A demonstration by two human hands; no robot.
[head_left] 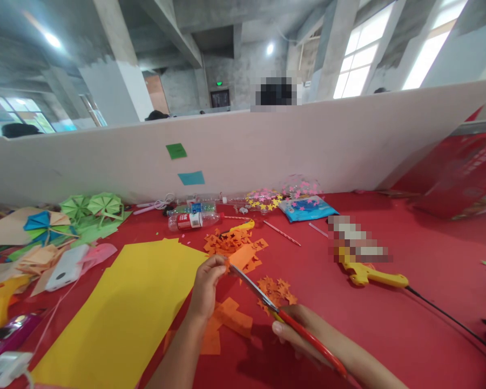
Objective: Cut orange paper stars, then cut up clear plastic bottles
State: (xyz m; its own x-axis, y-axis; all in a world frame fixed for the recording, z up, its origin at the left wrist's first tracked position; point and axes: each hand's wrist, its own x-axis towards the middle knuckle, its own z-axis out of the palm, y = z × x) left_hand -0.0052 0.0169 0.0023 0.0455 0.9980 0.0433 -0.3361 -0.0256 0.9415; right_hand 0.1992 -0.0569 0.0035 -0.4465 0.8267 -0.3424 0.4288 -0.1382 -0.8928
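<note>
Your left hand is closed in a pinch, with thumb and fingertips holding a small orange paper piece just above the red table. Your right hand is curled tight around the red handles of the scissors. The blades point up toward ten o'clock, and their tips touch the orange paper piece right by your left fingers. Little orange stars lie on the table just past the blades, at twelve o'clock from your right hand. A heap of orange scraps sits at twelve o'clock from your left hand. A big yellow paper sheet lies at nine o'clock, close beside your left arm. Farther back, at twelve o'clock, a water bottle lies on its side; it has a red label, but the words are too small to read. A yellow glue gun rests at two o'clock from your right hand, well apart from it. Green paper fans sit far off at ten o'clock. A green sticky note and a blue sticky note are stuck on the white wall, with no writing on them.
</note>
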